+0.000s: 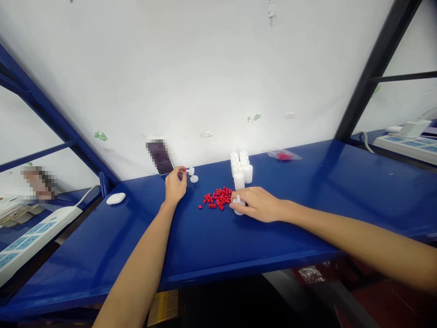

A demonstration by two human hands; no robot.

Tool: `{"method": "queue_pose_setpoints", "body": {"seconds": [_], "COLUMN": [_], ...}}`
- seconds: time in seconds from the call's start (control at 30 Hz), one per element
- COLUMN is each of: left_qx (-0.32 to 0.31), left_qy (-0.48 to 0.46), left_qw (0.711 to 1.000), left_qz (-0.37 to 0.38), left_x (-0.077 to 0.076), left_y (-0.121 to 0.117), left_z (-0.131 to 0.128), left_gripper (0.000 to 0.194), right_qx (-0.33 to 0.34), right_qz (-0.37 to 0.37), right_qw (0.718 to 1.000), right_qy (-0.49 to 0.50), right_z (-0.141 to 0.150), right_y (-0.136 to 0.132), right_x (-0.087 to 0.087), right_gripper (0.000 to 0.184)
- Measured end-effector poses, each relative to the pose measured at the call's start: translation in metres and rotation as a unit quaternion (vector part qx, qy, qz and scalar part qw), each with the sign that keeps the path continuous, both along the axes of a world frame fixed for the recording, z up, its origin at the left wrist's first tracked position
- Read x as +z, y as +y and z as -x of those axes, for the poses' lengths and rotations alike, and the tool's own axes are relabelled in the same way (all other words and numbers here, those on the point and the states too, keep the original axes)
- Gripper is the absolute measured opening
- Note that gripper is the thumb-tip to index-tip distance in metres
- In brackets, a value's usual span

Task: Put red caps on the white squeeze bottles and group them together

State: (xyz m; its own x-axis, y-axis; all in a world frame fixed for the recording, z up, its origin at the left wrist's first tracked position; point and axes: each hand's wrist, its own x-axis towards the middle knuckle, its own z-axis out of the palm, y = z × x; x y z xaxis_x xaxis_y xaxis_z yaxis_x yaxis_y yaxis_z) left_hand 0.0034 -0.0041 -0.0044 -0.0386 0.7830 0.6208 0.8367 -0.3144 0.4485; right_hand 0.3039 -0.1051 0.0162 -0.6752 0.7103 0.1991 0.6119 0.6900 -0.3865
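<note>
My left hand is closed in a pinch at the back of the table. Between its fingertips a small red cap shows, right against a white nozzle piece; whether the two are joined I cannot tell. Just below lies a round white lid. My right hand is wrapped round a small white bottle with a pointed tip, standing upright on the table. Left of this bottle is a loose pile of red caps. Behind it several white bottles stand in rows.
The blue table meets a white wall. A phone leans there. A white rounded object lies at left, a clear bag with red pieces at back right. Power strips lie beyond the left frame post and the right one.
</note>
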Motion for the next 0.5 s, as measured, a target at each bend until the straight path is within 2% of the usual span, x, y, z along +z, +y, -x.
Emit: {"method": "queue_pose_setpoints", "body": {"seconds": [0.5], "left_qx": [-0.047], "left_qy": [0.035], "left_qw": [0.998], "left_qz": [-0.03], "left_x": [0.0033], "left_y": [0.0014], "left_z": [-0.0089], "left_gripper": [0.034], "right_qx": [-0.002], "right_qz": [-0.003], "right_qw": [1.0], "right_qy": [-0.014], "right_z": [0.0015], "right_y": [-0.0001], "right_x": [0.0013], "right_gripper": [0.038]}}
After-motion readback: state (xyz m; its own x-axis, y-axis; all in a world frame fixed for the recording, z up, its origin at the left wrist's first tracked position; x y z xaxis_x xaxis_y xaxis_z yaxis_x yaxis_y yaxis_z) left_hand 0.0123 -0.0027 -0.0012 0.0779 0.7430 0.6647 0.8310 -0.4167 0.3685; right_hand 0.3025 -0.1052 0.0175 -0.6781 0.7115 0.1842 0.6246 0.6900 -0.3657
